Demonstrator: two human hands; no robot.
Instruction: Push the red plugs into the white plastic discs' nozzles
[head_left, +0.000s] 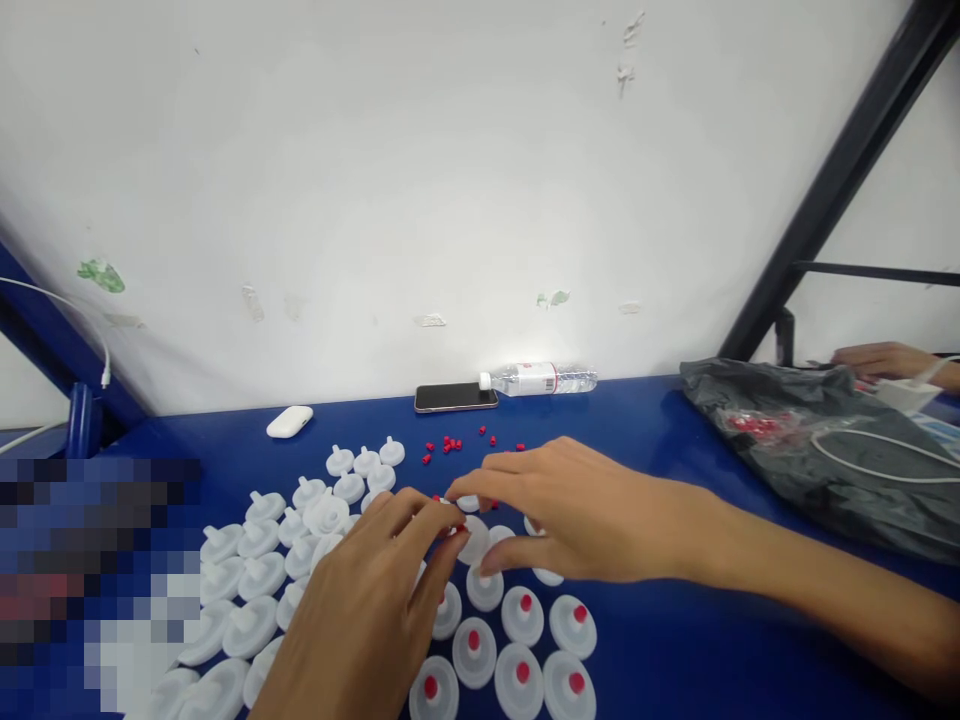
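Note:
My left hand point(375, 600) is in front, thumb and forefinger pinched on a small red cap point(460, 527). Right beside that pinch lies a translucent white disc point(475, 541). My right hand point(577, 510) reaches in from the right, forefinger and thumb spread apart around this spot. Its thumb tip is over the edge of another white disc point(484, 590); whether it touches is unclear. Nearer to me, several discs carry red caps on their stems, such as one capped disc point(523, 620). Left of my hands lie many white discs with bare stems point(259, 575), partly hidden by my left hand.
Loose red caps point(448, 443) are scattered behind my hands. Along the wall lie a phone point(456, 398), a water bottle point(536, 379) and a white earbud case point(289, 421). At right are a black plastic bag point(780, 500), a cable and another person's hand point(889, 358).

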